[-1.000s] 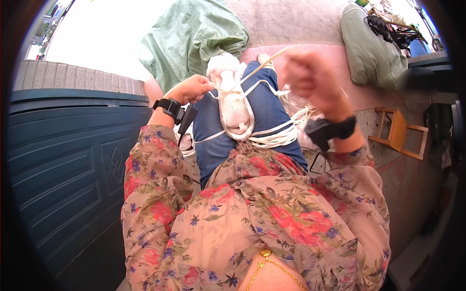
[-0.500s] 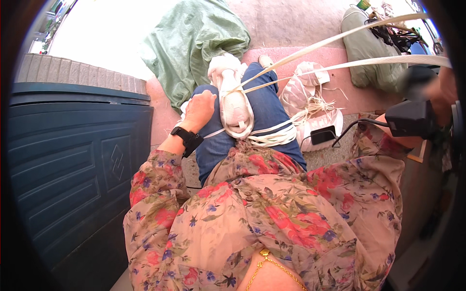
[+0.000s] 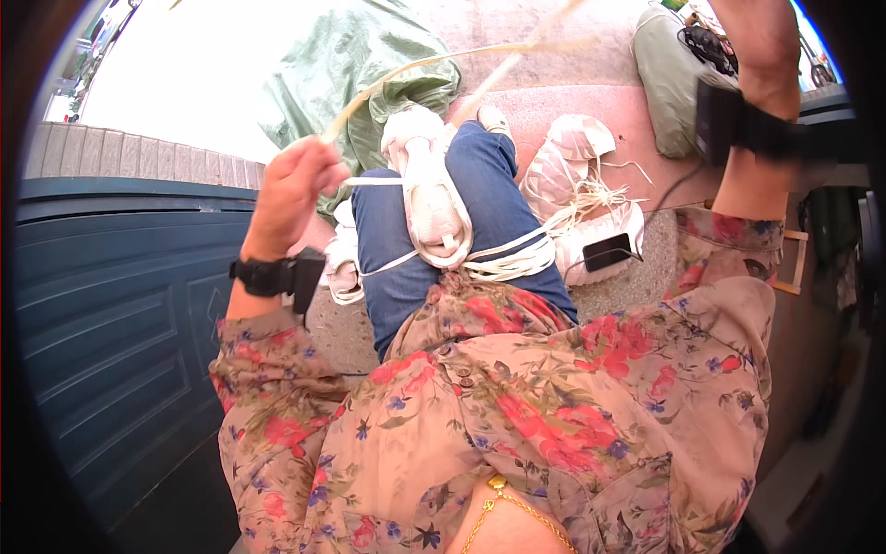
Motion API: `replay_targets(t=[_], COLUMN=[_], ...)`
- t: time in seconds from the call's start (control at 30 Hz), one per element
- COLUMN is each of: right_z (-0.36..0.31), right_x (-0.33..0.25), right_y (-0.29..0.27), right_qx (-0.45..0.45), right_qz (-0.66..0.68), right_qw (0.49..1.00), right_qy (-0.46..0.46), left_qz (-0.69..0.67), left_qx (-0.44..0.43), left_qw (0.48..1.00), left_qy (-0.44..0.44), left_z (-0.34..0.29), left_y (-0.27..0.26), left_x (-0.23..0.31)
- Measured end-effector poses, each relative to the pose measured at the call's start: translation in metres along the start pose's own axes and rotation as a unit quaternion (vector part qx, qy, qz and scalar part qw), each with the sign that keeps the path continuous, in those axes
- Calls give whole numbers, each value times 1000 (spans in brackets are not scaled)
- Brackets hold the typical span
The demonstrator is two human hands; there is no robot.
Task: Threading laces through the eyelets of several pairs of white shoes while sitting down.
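A white-and-pink shoe (image 3: 434, 208) lies between my thighs, toe toward me. My left hand (image 3: 300, 185) is raised left of it, closed on a flat white shoelace (image 3: 406, 69). From this hand one strand runs up to the right and blurs, and another stretches across to the shoe. My right hand (image 3: 757, 37) is high at the upper right, its fingers cut off by the frame edge, so its hold is hidden. A bundle of white laces (image 3: 512, 260) lies across my right thigh.
More pale shoes (image 3: 558, 171) sit on the right, with tangled laces and a black device (image 3: 606, 252) with a cable. Another shoe (image 3: 341, 272) is beside my left leg. A green cloth (image 3: 355, 83) lies ahead, a full sack (image 3: 669, 92) far right, and a blue panelled door (image 3: 120, 323) left.
My left hand has moved left off my thigh and toward me, now with lace in it. My right hand has gone up from the right edge. The strands stretched to the right have swung upward.
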State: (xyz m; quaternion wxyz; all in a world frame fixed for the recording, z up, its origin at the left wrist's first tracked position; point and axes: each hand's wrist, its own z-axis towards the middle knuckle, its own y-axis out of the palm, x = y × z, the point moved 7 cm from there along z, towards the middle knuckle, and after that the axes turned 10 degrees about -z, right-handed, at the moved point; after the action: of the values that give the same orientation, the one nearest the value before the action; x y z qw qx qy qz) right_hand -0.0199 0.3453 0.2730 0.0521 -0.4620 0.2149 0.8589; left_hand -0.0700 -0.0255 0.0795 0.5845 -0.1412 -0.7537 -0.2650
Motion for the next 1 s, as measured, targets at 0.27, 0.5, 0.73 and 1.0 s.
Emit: replay_targets(t=[0.27, 0.5, 0.73, 1.0], right_z=[-34, -223, -250, -249], right_x=[147, 252, 284, 280], right_y=[-193, -21, 34, 51], right_qx=[-12, -284, -283, -279], right_qz=[-131, -284, -519, -589], right_qw=[959, 837, 788, 748], right_qy=[252, 372, 174, 125], left_qz=[-350, -16, 61, 74], left_qx=[185, 337, 126, 63], left_qw=[901, 940, 960, 971], left_qy=[179, -58, -244, -218], left_z=[-75, -54, -14, -14], left_y=[-222, -197, -19, -2], left_x=[84, 8, -116, -148])
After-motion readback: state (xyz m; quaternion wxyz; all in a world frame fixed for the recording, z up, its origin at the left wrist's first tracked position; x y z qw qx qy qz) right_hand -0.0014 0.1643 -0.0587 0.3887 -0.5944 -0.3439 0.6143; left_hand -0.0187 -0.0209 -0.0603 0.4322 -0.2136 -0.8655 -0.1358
